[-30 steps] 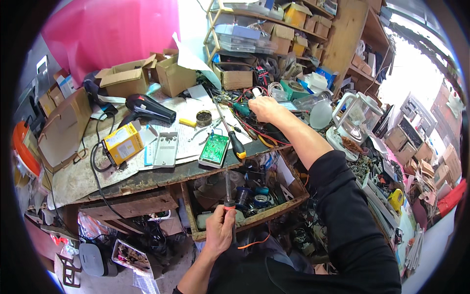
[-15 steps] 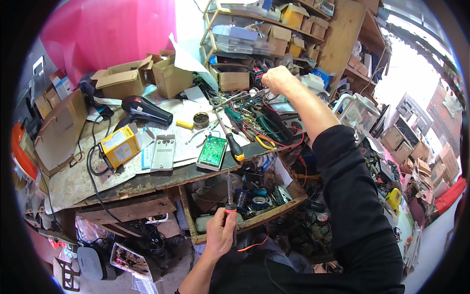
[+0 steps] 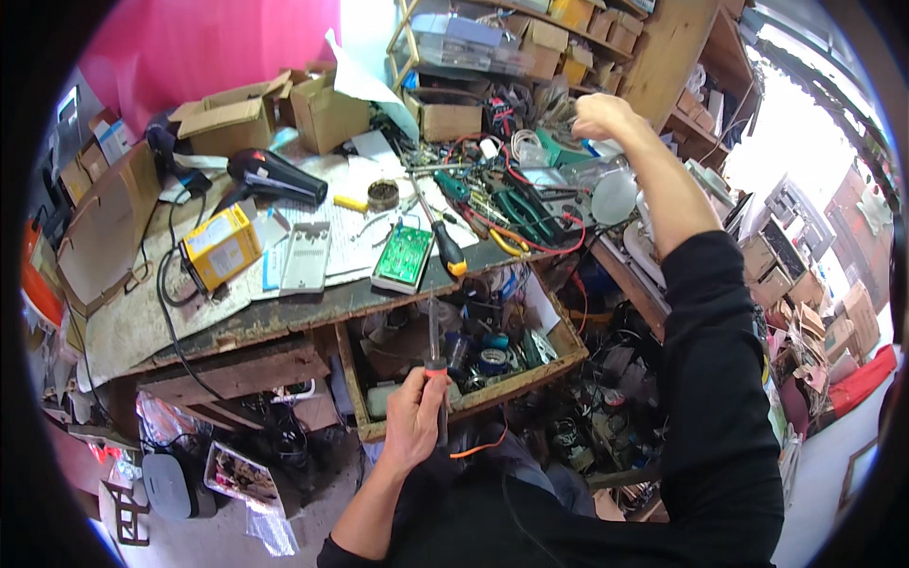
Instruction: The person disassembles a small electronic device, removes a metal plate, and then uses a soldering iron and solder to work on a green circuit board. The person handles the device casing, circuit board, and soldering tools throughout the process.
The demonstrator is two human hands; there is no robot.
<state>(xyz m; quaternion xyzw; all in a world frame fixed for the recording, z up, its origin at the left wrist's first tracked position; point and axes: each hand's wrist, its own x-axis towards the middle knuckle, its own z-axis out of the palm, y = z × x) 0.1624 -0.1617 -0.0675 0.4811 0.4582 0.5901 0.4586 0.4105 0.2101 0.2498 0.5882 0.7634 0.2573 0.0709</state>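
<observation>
My left hand is closed on a long metal-shafted tool with a red band, over the front of an open wooden drawer holding spools and tools. My right hand is raised at the back right above a green box, fingers curled; what it holds, if anything, is hidden. On the worktop, a green circuit board in a casing lies between an empty grey cover and a yellow-black screwdriver. Pliers, wires and tools are heaped behind them.
A black hair dryer, a yellow box and cardboard boxes occupy the left and back of the worktop. Shelves with small boxes rise behind. Piled cardboard stands at the right.
My right hand has moved up and to the right, toward the back of the bench. My left hand still grips the tool. The view has shifted slightly.
</observation>
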